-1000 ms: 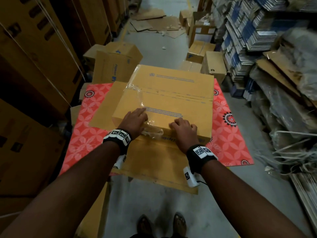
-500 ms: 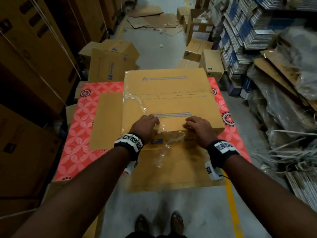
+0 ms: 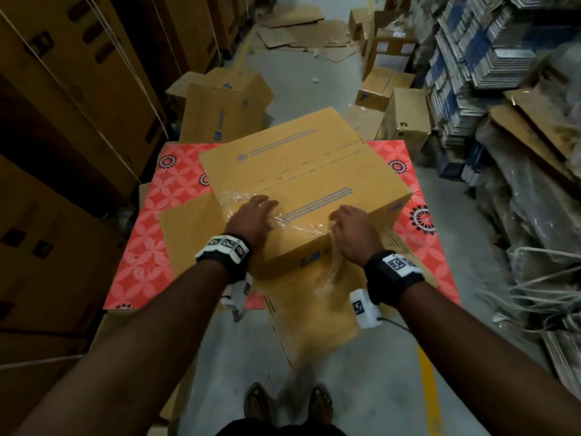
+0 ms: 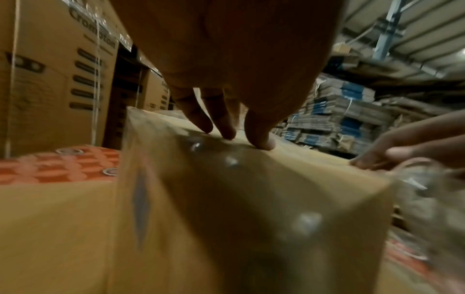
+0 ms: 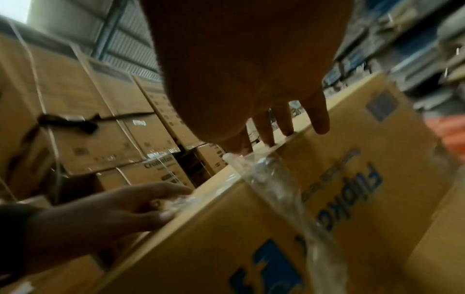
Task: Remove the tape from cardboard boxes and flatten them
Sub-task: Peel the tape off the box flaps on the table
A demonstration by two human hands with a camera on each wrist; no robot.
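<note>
Red mat (image 3: 147,243) beneath skewed box (image 3: 314,171)

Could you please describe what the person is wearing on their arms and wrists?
Both forearms are bare, with no sleeves. Each wrist has a black band topped with white square-patterned marker tiles: left wristband, right wristband. A small white camera unit hangs under the right wrist, trailing a thin dark cable.
</note>
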